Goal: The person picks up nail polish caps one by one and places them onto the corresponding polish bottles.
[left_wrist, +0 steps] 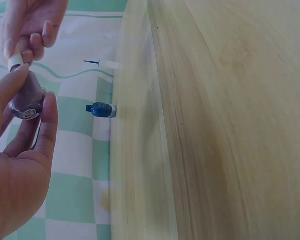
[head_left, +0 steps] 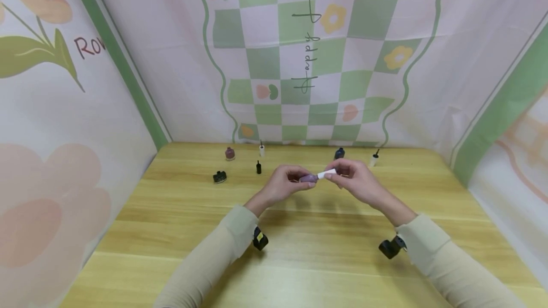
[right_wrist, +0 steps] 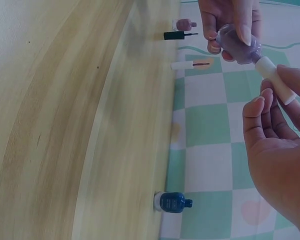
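Over the middle of the table, my left hand (head_left: 284,183) holds a purple nail polish bottle (head_left: 308,178) between thumb and fingers. Its white cap (head_left: 327,174) is pinched by my right hand (head_left: 357,179). The bottle is tilted nearly sideways, its neck toward the right hand. In the right wrist view, the cap (right_wrist: 275,80) meets the neck of the bottle (right_wrist: 238,46); whether it is screwed down I cannot tell. From the left wrist view, a round label shows on the base of the bottle (left_wrist: 28,97).
Toward the back left stand a dark red bottle (head_left: 229,154), a dark bottle (head_left: 220,177), a white brush cap (head_left: 262,150) and a black brush cap (head_left: 259,168). A blue bottle (head_left: 339,153) and another white brush cap (head_left: 374,159) stand back right, near the printed curtain (head_left: 295,51).
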Demonstrator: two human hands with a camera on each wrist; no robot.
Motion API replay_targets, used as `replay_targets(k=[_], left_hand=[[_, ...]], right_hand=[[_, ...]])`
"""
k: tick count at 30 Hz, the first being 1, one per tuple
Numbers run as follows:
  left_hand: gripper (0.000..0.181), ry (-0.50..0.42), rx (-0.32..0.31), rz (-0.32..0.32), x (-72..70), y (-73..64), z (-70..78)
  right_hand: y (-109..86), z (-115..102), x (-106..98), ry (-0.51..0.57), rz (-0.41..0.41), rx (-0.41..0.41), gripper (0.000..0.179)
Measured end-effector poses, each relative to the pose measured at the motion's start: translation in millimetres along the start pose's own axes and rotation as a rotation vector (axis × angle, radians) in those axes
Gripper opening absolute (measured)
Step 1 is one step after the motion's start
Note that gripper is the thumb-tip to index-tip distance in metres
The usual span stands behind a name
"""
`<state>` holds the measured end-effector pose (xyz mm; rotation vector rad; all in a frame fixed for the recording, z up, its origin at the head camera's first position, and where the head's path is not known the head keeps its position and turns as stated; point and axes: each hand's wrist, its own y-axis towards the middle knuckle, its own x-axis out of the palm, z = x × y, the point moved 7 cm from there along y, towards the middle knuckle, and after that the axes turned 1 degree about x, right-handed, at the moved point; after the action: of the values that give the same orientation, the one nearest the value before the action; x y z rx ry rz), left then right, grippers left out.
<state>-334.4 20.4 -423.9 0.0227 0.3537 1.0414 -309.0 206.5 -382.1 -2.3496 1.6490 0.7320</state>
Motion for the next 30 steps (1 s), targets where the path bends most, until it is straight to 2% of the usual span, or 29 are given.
replay_targets(k=[18,30], left_hand=[[0.020,0.026,0.001,-0.001,-1.6,-1.9,1.6],[0.021,0.018,-0.010,-0.007,-3.0,-3.7,0.5]], right_hand=[[3.2,0.2,-1.7,-0.076,0.025,0.007,0.018],[2.7,-2.8,-3.6,-0.063,-0.024,0.012,0.025]])
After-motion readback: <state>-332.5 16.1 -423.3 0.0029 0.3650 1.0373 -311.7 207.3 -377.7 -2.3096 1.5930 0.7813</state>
